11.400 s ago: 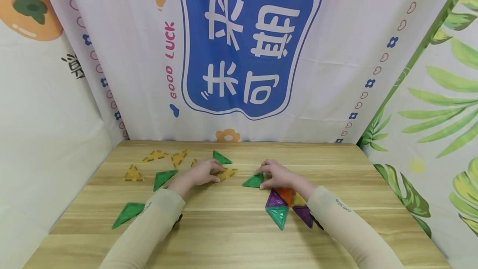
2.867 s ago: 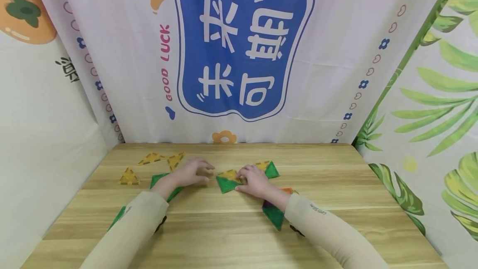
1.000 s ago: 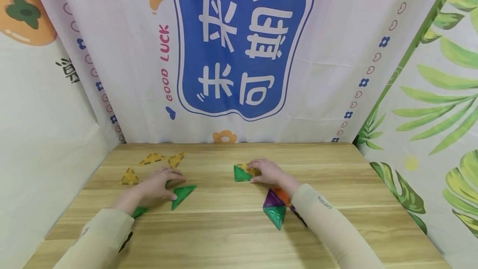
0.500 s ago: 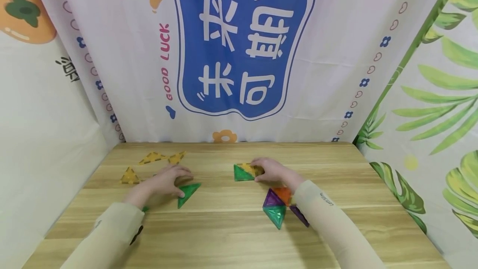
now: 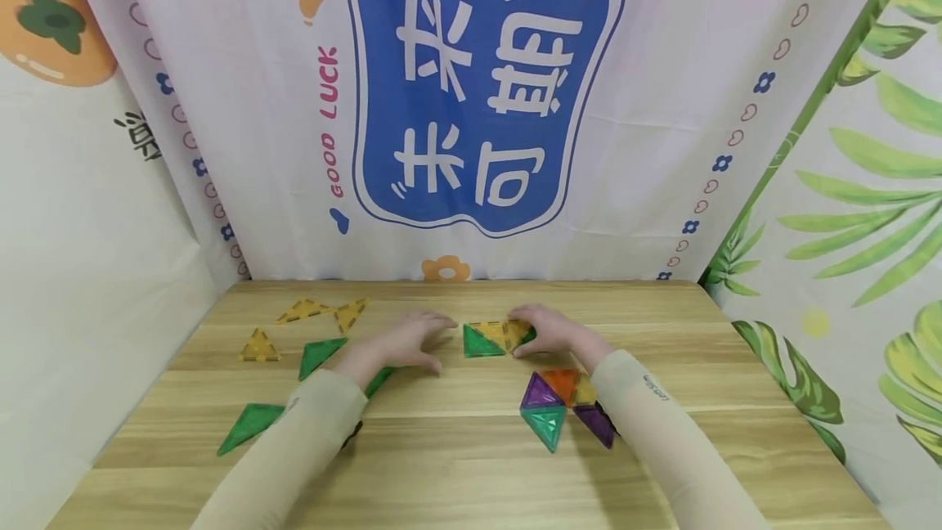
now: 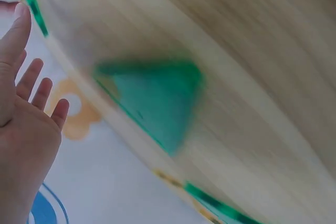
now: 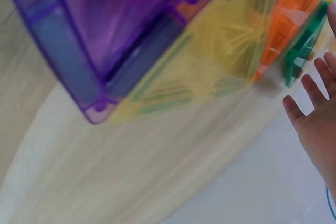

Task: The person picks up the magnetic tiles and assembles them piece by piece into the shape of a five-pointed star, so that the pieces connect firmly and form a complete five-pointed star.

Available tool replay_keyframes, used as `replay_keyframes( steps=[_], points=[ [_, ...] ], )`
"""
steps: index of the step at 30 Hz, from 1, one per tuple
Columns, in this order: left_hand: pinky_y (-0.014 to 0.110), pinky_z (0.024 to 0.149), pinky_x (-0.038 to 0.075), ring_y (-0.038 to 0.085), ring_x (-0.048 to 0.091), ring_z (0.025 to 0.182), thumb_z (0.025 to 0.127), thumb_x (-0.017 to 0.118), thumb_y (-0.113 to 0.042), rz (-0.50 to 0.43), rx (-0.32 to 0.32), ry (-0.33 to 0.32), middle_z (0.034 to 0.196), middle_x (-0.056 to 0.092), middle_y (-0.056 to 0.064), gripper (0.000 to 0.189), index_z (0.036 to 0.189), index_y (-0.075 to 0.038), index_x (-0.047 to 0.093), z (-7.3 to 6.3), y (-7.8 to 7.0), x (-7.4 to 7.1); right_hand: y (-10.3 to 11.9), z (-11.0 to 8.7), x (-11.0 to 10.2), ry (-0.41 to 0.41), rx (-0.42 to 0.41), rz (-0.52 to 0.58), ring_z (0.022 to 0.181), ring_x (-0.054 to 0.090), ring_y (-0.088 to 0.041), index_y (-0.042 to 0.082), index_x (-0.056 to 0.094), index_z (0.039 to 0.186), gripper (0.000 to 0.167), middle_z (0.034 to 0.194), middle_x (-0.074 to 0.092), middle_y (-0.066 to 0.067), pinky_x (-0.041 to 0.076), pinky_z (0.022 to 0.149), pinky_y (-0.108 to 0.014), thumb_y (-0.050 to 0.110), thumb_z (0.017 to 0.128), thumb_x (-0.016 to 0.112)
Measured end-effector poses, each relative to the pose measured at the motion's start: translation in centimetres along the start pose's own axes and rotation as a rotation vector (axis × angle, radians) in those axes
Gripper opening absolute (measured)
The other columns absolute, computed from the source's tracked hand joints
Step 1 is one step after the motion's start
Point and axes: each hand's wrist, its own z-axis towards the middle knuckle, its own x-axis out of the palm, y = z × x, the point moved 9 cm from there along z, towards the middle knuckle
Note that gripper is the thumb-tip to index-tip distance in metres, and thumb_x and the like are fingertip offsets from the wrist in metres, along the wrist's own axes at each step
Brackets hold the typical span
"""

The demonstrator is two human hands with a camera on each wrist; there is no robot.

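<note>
My left hand point(image 5: 408, 340), fingers relaxed and spread, hovers over the table just left of a row of triangular magnetic tiles and holds nothing. The row begins with a green tile point(image 5: 478, 342) and a yellow tile point(image 5: 490, 330) set edge to edge. My right hand point(image 5: 552, 329) is at its right end, thumb and fingertips spread about another yellow tile point(image 5: 515, 334) and a partly hidden green tile point(image 5: 527, 335). Behind my left wrist, a green triangle point(image 5: 379, 381) is partly covered. That wrist view shows a blurred green tile point(image 6: 152, 103) below the hand.
Nearer me lies a cluster with a purple tile point(image 5: 540, 392), an orange tile point(image 5: 562, 385), a teal tile point(image 5: 545, 427), a yellow tile point(image 5: 585, 390) and a second purple tile point(image 5: 594, 424). Yellow triangles point(image 5: 259, 346) and green triangles point(image 5: 250, 425) lie loose on the left.
My left hand has left the green triangle and moved right to near the tile row. My right hand has drawn slightly right, uncovering more of the second yellow tile. The first green-yellow pair stays put.
</note>
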Motion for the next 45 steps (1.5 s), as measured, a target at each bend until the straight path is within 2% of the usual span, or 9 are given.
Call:
replay_keyframes(
  steps=[6,12,18,26,29,32,36,39,45],
  points=[
    [0.061,0.11,0.019,0.033,0.026,0.139,0.087,0.067,-0.034,-0.007,0.066,0.055,0.151,0.034,0.005,0.064,0.143,-0.017,0.042,2.5,-2.2,2.0,-0.7,-0.2,0.7,0.037,0.052,0.018,0.137,0.032,-0.027,0.02,0.045,0.142,0.068,0.148,0.04,-0.003,0.026,0.113,-0.046,0.042,0.083,0.071],
    [0.058,0.111,0.02,0.028,0.029,0.138,0.092,0.061,-0.023,0.016,0.049,0.032,0.149,0.038,0.0,0.048,0.138,-0.019,0.049,3.5,-2.1,2.4,-0.7,-0.1,0.8,0.007,-0.015,0.001,0.136,0.033,-0.028,0.02,0.046,0.141,0.063,0.147,0.041,-0.004,0.026,0.112,-0.05,0.041,0.086,0.067],
    [0.057,0.11,0.023,0.028,0.032,0.137,0.092,0.061,-0.024,0.033,0.055,0.032,0.148,0.04,0.001,0.046,0.137,-0.018,0.051,3.7,-2.4,2.3,-1.1,-0.5,0.7,-0.005,-0.022,-0.01,0.135,0.034,-0.029,0.02,0.048,0.14,0.06,0.146,0.042,-0.004,0.026,0.111,-0.051,0.039,0.086,0.067],
    [0.058,0.111,0.02,0.028,0.03,0.138,0.093,0.06,-0.021,0.008,0.051,0.046,0.149,0.038,0.003,0.045,0.137,-0.016,0.05,3.8,-3.1,2.1,-1.1,-0.5,0.4,-0.075,0.061,-0.036,0.131,0.04,-0.027,0.018,0.053,0.135,0.067,0.141,0.048,-0.004,0.03,0.111,-0.044,0.052,0.08,0.07],
    [0.058,0.111,0.021,0.028,0.031,0.138,0.093,0.06,-0.022,0.017,0.052,0.043,0.148,0.039,0.003,0.045,0.136,-0.016,0.051,3.9,-3.0,2.1,-0.6,-0.7,0.5,-0.084,0.013,-0.079,0.13,0.042,-0.029,0.015,0.052,0.135,0.066,0.141,0.048,-0.006,0.032,0.11,-0.045,0.051,0.082,0.067],
    [0.058,0.11,0.021,0.029,0.031,0.137,0.093,0.061,-0.021,0.017,0.06,0.04,0.148,0.039,0.004,0.045,0.136,-0.016,0.051,3.9,-2.9,2.2,-0.2,-1.3,0.7,-0.056,-0.045,-0.116,0.132,0.04,-0.029,0.016,0.049,0.138,0.063,0.145,0.044,-0.007,0.031,0.11,-0.046,0.048,0.086,0.064],
    [0.059,0.11,0.022,0.03,0.032,0.137,0.092,0.062,-0.021,0.007,0.063,0.031,0.147,0.04,0.005,0.045,0.135,-0.015,0.052,3.9,-2.8,2.1,-0.1,-2.2,0.7,-0.012,-0.092,-0.074,0.135,0.035,-0.032,0.014,0.044,0.141,0.061,0.149,0.037,-0.01,0.029,0.111,-0.048,0.043,0.09,0.06],
    [0.058,0.11,0.024,0.031,0.032,0.137,0.092,0.062,-0.021,-0.003,0.06,0.021,0.147,0.041,0.006,0.045,0.135,-0.014,0.053,3.8,-2.6,1.9,-0.9,-2.9,0.4,-0.01,-0.069,-0.037,0.136,0.034,-0.034,0.012,0.043,0.141,0.061,0.15,0.035,-0.012,0.029,0.11,-0.049,0.041,0.091,0.06],
    [0.054,0.111,0.024,0.03,0.032,0.137,0.091,0.063,-0.02,-0.012,0.058,0.02,0.146,0.04,0.006,0.045,0.134,-0.014,0.053,3.6,-2.2,2.0,-3.0,-3.5,0.0,-0.03,0.007,-0.053,0.135,0.036,-0.035,0.013,0.044,0.141,0.06,0.149,0.036,-0.011,0.03,0.11,-0.049,0.04,0.091,0.06]
  ],
)
